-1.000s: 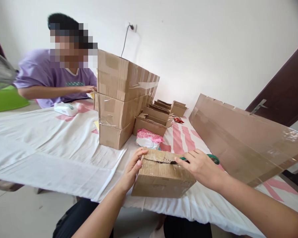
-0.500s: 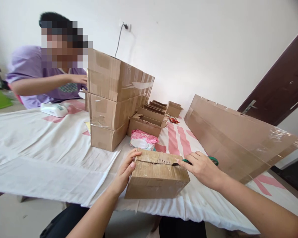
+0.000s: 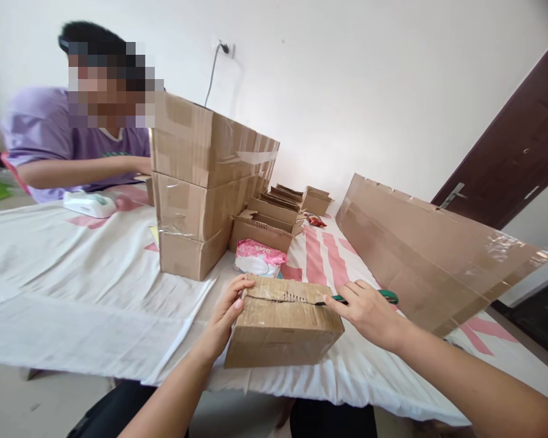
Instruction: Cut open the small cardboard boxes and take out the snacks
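Note:
A small taped cardboard box [image 3: 283,331] lies at the near edge of the table, its top seam partly slit open. My left hand [image 3: 226,316] grips the box's left end, fingers curled over the top corner. My right hand [image 3: 368,310] is closed round a green-handled cutter [image 3: 386,296], whose blade tip lies in the seam on the box's top right.
A stack of three taped cartons [image 3: 201,182] stands mid-table, with small opened boxes [image 3: 274,216] and a pink packet [image 3: 259,257] behind my box. A large flat cardboard sheet [image 3: 429,249] leans at the right. Another person in a purple shirt [image 3: 50,131] sits at the far left, near a white device [image 3: 89,204].
The view has drifted so everything sits a little further left. My hands keep the same hold on the box and cutter. The other person's arm has lowered behind the stack.

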The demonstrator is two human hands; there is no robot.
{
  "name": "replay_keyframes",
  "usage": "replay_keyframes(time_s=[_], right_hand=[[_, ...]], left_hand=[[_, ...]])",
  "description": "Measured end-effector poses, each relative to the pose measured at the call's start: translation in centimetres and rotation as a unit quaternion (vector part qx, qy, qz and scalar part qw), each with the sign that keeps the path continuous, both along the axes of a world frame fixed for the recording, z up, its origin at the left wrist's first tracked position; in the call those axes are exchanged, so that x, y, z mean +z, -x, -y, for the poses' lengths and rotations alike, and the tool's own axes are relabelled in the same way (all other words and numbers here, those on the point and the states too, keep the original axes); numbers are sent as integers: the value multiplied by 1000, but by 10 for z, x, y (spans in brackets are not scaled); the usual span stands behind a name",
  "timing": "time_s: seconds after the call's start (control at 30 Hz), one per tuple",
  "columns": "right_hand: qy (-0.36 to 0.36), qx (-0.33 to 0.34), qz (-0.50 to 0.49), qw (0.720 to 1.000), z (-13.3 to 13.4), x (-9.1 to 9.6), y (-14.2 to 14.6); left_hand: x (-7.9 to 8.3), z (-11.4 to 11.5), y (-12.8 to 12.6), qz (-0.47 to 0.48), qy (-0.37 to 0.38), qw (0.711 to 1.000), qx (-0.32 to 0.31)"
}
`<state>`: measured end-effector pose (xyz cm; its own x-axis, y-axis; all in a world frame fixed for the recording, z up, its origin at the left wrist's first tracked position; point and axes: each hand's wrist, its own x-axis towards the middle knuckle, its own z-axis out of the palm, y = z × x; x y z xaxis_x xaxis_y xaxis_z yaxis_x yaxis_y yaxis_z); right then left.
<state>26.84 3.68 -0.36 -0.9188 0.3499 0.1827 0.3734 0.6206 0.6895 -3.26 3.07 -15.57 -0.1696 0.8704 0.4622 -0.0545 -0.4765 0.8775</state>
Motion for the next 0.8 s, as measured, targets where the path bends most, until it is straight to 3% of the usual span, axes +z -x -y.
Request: replay_keyframes(time_s=[0.57,0.8], right_hand=[[7,-33,-38,999,6,5,-34],[113,-104,-184,971,-1,-13,-65]], left_hand=[[-1,-1,-1,3,3,1000,9],[1,1,-2,17,11,1000,9]])
